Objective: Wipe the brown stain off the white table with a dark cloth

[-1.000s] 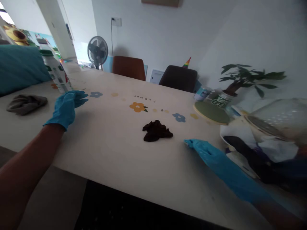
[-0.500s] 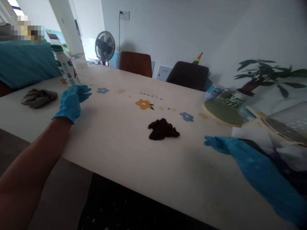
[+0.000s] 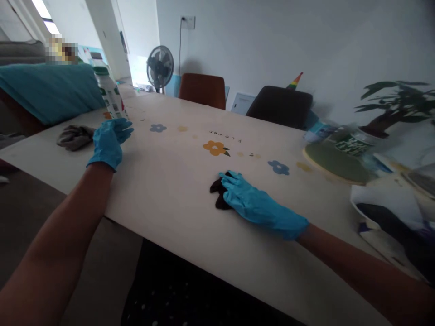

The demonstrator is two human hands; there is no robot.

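While our right hand (image 3: 253,203) lies flat and open over the dark rag (image 3: 217,194), our left hand (image 3: 108,142) rests on the counter (image 3: 176,181) well to the left of it, fingers loosely spread beside the white bottle (image 3: 110,93) and holding nothing. The rag sits crumpled just below the orange flower (image 3: 215,147) printed on the counter, half hidden under our gloved fingers. We judge it soft, light and limp, likely to bunch under pressure, and best gathered by pinching its raised folds. Beside the orange flower the word "FLOWER" reads upside down. The bottle's label and the plant pot's (image 3: 353,142) green lettering are too blurred to read. A grey cloth (image 3: 74,137) lies left of the bottle.
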